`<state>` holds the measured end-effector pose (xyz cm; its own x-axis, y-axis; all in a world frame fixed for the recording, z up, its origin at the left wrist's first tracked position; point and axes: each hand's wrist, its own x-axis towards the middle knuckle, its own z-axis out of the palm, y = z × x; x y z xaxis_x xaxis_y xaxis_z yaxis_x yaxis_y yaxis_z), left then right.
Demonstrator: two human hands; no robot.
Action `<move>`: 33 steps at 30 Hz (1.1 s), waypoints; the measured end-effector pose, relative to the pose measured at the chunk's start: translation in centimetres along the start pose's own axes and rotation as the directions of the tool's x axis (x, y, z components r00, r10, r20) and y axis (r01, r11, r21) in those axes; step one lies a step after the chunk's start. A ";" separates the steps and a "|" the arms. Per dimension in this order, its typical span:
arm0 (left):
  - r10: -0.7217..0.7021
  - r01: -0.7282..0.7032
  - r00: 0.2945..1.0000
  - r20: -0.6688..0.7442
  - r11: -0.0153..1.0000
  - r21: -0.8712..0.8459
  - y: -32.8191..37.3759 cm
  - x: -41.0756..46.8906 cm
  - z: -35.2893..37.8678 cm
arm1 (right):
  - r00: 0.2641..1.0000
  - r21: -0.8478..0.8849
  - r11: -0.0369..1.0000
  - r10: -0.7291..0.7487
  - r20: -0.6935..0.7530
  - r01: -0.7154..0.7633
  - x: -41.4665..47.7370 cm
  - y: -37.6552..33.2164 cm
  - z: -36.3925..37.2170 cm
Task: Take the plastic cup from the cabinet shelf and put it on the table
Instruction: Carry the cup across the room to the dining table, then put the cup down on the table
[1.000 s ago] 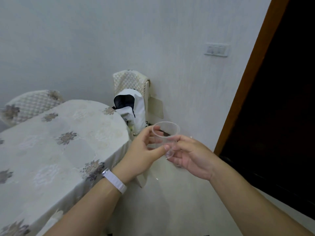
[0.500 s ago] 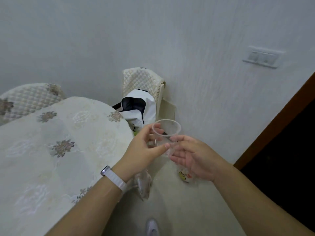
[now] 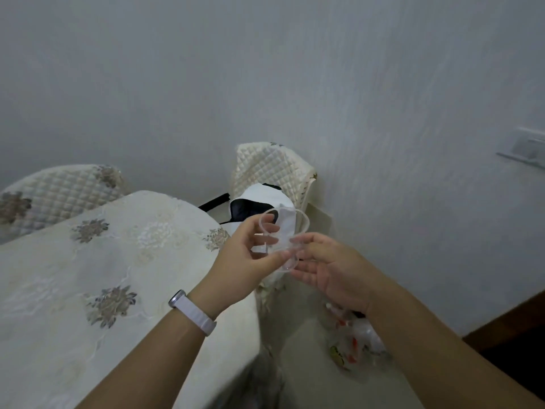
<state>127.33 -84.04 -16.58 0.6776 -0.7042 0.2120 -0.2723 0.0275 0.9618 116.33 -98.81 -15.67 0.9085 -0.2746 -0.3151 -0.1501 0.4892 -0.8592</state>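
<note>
A: Where does the job stand?

B: From what shows, the carry is nearly done. The big oval surface under a cream brocade cloth with grey-brown flower medallions [image 3: 88, 276] fills the lower left, and the clear, thin-walled plastic cup [image 3: 283, 237] hangs in the air just off its right edge, not yet above it.

A: Who has the cup?

B: Both. The left hand [image 3: 244, 261], a white watch strap on its wrist, has its grip clamped on the cup's near wall, thumb low, fingers through the rim side. The right hand [image 3: 333, 267] pinches the base end from about three o'clock of the cup. The cup is tilted, mouth toward twelve.

A: Next move?

B: I'd judge: swing it toward nine o'clock over the cloth, right it, set it down base first, then let go gently; it looks light and easily tipped.

A: And the room?

B: Pale textured wall, two cream quilted chair backs [image 3: 265, 169] at eleven and twelve, a white and black bag [image 3: 259, 202] on one
</note>
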 end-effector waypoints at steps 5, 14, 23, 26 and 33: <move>-0.063 0.066 0.991 -0.119 0.998 0.022 -2.3 2.0 -3.9 | 0.987 -0.025 0.996 0.087 0.135 -0.084 7.0 0.1 1.9; -0.189 0.213 0.881 -0.434 0.977 0.007 -7.3 6.4 -10.3 | 0.882 -0.188 0.948 0.309 0.356 -0.256 21.8 0.1 5.9; -0.289 0.375 0.659 -0.694 0.927 -0.030 -10.8 10.3 -13.7 | 0.697 -0.377 0.856 0.511 0.503 -0.354 33.8 0.2 9.6; -0.312 0.414 0.571 -0.760 0.908 -0.062 -11.4 9.9 -14.2 | 0.606 -0.448 0.816 0.573 0.551 -0.365 35.8 1.1 11.2; -0.310 0.445 0.364 -0.878 0.887 -0.128 -12.2 6.4 -15.2 | 0.436 -0.559 0.748 0.663 0.609 -0.358 37.0 4.8 15.4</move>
<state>145.39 -78.11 -24.33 0.9310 0.3585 -0.0687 0.1476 -0.1975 0.9691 155.28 -93.84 -25.23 0.5341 0.7085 -0.4613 -0.6551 0.0019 -0.7555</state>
